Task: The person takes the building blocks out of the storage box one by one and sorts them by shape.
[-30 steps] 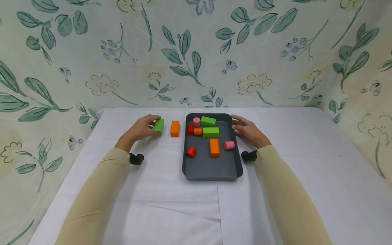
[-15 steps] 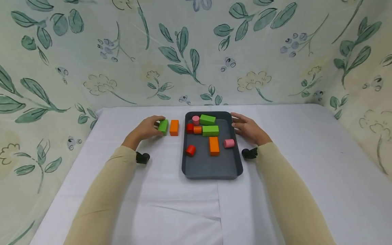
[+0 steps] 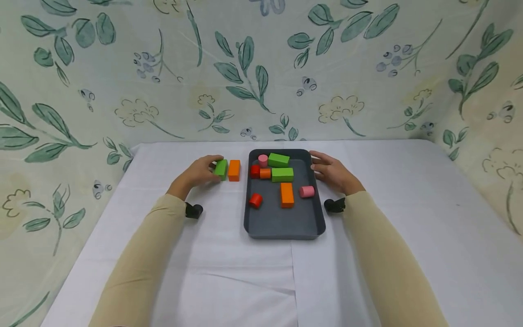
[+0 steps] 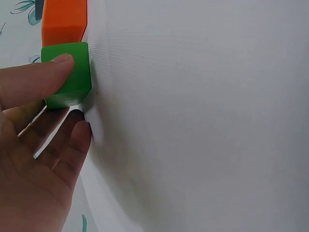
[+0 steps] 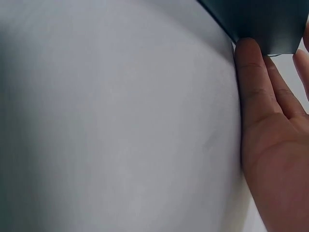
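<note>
My left hand (image 3: 206, 170) pinches a green block (image 3: 221, 169) on the white tablecloth, thumb on its side. In the left wrist view the thumb (image 4: 34, 79) presses the green block (image 4: 68, 75), which sits right against an orange block (image 4: 64, 21). That orange block (image 3: 234, 170) lies just left of a dark grey tray (image 3: 282, 222). My right hand (image 3: 332, 172) rests flat against the tray's right rim, fingers straight. In the right wrist view its fingers (image 5: 258, 92) touch the tray's corner (image 5: 263, 21).
Inside the tray lie two green blocks (image 3: 282, 175), an orange block (image 3: 287, 195), two pink cylinders (image 3: 306, 191), two red cylinders (image 3: 255, 200) and a small orange cylinder (image 3: 265, 173). Leaf-patterned cloth walls enclose the table on three sides.
My left hand has slid the green block to the right until it sits beside the orange block. The right hand has stayed at the tray's rim.
</note>
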Motion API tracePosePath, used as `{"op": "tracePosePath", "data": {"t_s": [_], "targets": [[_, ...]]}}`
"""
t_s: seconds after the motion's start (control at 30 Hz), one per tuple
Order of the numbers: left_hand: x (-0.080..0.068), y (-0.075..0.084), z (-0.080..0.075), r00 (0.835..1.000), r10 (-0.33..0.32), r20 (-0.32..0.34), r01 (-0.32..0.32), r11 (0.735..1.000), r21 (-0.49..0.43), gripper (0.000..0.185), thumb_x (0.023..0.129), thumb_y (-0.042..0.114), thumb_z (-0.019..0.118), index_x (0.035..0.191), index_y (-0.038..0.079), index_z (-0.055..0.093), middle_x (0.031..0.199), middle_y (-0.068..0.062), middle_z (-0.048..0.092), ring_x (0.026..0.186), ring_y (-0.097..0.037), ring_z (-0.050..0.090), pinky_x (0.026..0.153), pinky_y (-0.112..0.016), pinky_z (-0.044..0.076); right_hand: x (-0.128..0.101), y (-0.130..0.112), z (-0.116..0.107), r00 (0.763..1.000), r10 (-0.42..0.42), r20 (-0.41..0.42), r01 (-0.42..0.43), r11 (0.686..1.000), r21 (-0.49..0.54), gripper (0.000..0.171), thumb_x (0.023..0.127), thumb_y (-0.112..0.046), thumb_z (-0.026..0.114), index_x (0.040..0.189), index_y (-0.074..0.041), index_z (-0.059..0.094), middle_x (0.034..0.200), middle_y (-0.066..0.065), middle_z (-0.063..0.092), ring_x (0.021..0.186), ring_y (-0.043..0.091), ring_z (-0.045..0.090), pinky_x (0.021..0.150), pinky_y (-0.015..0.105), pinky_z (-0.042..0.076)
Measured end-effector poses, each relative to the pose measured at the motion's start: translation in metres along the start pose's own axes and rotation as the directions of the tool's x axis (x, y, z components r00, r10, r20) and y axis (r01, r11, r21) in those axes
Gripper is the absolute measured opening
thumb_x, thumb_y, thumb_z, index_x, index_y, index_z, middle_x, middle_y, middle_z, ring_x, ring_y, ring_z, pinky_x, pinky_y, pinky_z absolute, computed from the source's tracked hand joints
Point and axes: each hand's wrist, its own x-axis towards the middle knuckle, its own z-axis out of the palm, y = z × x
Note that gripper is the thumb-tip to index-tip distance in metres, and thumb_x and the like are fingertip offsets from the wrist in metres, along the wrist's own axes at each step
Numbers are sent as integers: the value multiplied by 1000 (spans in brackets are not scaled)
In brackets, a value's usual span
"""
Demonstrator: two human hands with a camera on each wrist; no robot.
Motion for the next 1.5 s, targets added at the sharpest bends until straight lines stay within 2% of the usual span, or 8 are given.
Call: {"op": "tracePosePath", "data": {"t_s": [0.3, 0.53, 0.7, 0.87, 1.0, 1.2, 1.37, 1.5], "targets": [[-5, 3, 0, 1000, -19, 11, 19, 1000, -1, 76, 88, 9, 69, 155, 19, 34, 153, -16, 41, 134, -36, 42, 118, -52, 36, 1, 2, 2, 1000, -8, -5, 8, 1000, -9, 63, 102, -13, 47, 158, -29, 23, 167, 8, 19, 151, 30, 28, 124, 47, 27], [-10, 5, -3, 1000, 11, 10, -11, 999, 42, 83, 89, 16, 70, 158, 21, 25, 164, -11, 26, 140, -36, 40, 119, -54, 34, 1, 1, -1, 1000, -11, -4, 11, 1000, -20, 64, 102, -13, 48, 158, -28, 23, 167, 9, 19, 152, 30, 28, 124, 47, 27], [-17, 13, -4, 989, 103, -109, -91, 990, 105, 76, 91, 22, 66, 156, 13, 29, 163, -13, 28, 138, -37, 45, 116, -53, 38, 1, 1, -2, 1000, -15, 3, 15, 1000, -6, 64, 102, -12, 48, 159, -27, 23, 167, 10, 18, 152, 31, 27, 124, 47, 26], [-30, 47, -4, 931, 287, -227, -237, 946, 223, 54, 95, 20, 61, 145, 6, 46, 153, -14, 44, 131, -34, 52, 112, -49, 44, 1, 1, -2, 1000, -11, 7, 11, 1000, -3, 64, 102, -12, 48, 159, -28, 23, 167, 9, 18, 152, 30, 28, 124, 47, 27], [-43, 88, -1, 905, 407, -125, -357, 886, 296, 41, 96, 19, 61, 135, 8, 58, 145, -11, 53, 133, -31, 49, 115, -48, 41, 1, 1, -2, 1000, -17, 12, 17, 1000, 1, 64, 102, -12, 48, 159, -27, 22, 167, 10, 18, 152, 31, 27, 124, 48, 27], [-52, 140, 10, 864, 503, 12, -478, 815, 328, 36, 97, 21, 58, 132, 11, 62, 141, -6, 58, 134, -25, 49, 117, -43, 39, 0, -2, -2, 1000, -19, 12, 19, 1000, 5, 64, 102, -12, 48, 159, -27, 23, 167, 11, 18, 152, 31, 26, 124, 47, 27], [-46, 167, 23, 853, 520, 44, -501, 791, 351, 37, 98, 24, 58, 134, 14, 61, 141, -2, 58, 137, -21, 48, 118, -40, 38, 1, -1, -4, 1000, -10, 30, 10, 1000, 11, 64, 103, -12, 47, 159, -27, 20, 168, 10, 15, 153, 30, 24, 124, 47, 25], [-36, 174, 38, 855, 514, 70, -506, 796, 334, 38, 98, 25, 58, 135, 15, 60, 143, -2, 55, 132, -20, 51, 116, -38, 41, 2, 1, -4, 999, -8, 41, 8, 1000, 13, 64, 103, -13, 45, 160, -27, 19, 168, 9, 13, 153, 31, 22, 125, 48, 23]]}}
